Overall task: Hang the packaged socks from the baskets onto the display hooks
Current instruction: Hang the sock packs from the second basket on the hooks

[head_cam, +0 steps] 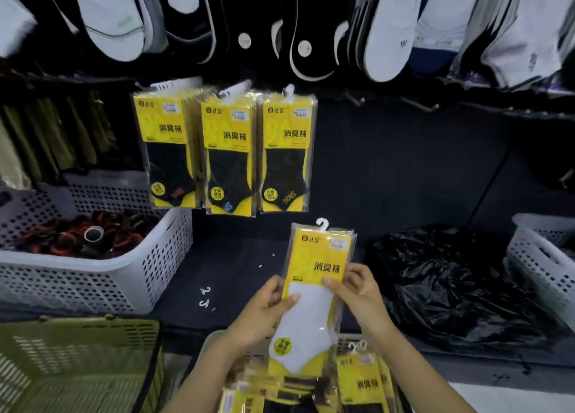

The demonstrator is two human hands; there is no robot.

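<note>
Yellow sock pack (312,319) pinched by left hand (264,313), right hand (357,291) — hung packs (230,151) above, black bag (451,288) beside.

Of the person only two hands and two forearms show. The left hand (264,314) and the right hand (362,293) are bare, with slender fingers (361,272). The slim left forearm (202,377) and the slim right forearm (420,367) are bare too, uncovered as far as the lower edge of the view.

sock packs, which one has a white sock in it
The pack gripped by the left hand and right hand; its sock is white, while the three hanging packs hold black socks.
</note>
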